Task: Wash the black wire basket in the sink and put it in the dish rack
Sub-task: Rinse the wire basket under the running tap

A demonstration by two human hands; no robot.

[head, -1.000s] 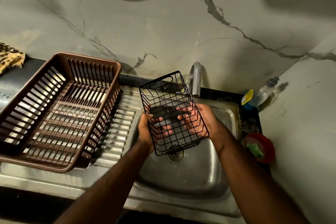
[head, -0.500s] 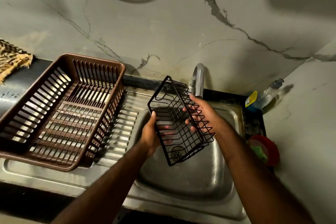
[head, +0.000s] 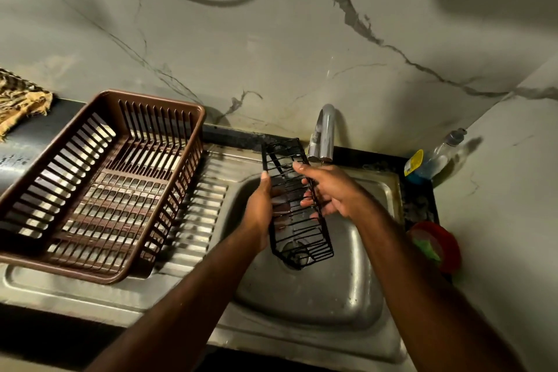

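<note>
I see a steel sink unit [head: 90, 290] set in a dark counter [head: 45, 127] against the marble wall. On its ribbed drainboard [head: 208, 199] sits a brown plastic dish rack [head: 99, 181]. A frayed yellowish cloth [head: 21, 103] lies on the counter at far left. At the right corner, beside the basin [head: 332, 296], I make out a soap bottle [head: 434, 157] and a red bowl [head: 440, 244] holding something green.

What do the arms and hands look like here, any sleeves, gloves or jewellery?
Two bare forearms enter from the bottom edge. No sleeves, gloves, watch or bands show. The left hand and right hand are uncovered; no rings visible, though dim light and blur limit detail. Fingernails look short and pale.
</note>
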